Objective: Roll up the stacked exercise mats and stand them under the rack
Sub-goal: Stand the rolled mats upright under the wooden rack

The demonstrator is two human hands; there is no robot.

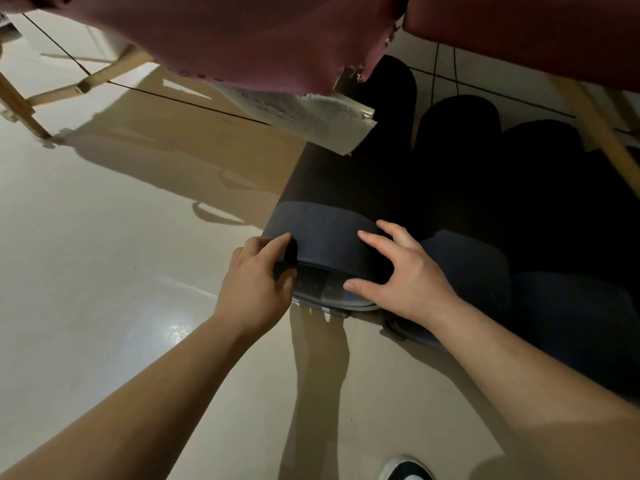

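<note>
A rolled dark mat point(332, 202) lies on the floor, its far end reaching under the maroon padded rack point(242, 36). My left hand point(258, 282) pinches the mat's loose outer flap at the near end. Spread fingers of my right hand point(401, 271) press on top of the same roll, thumb at its open end. To the right, two more dark rolled mats point(464, 268) point(571, 306) lie side by side under the rack, largely in shadow.
Wooden rack legs point(20, 109) point(602, 133) with thin black cables point(173, 97) stand left and right. A white towel point(311, 116) hangs from the rack's edge above the mat. Glossy beige floor point(104, 271) spreads to the left. My shoe point(407, 471) shows at the bottom.
</note>
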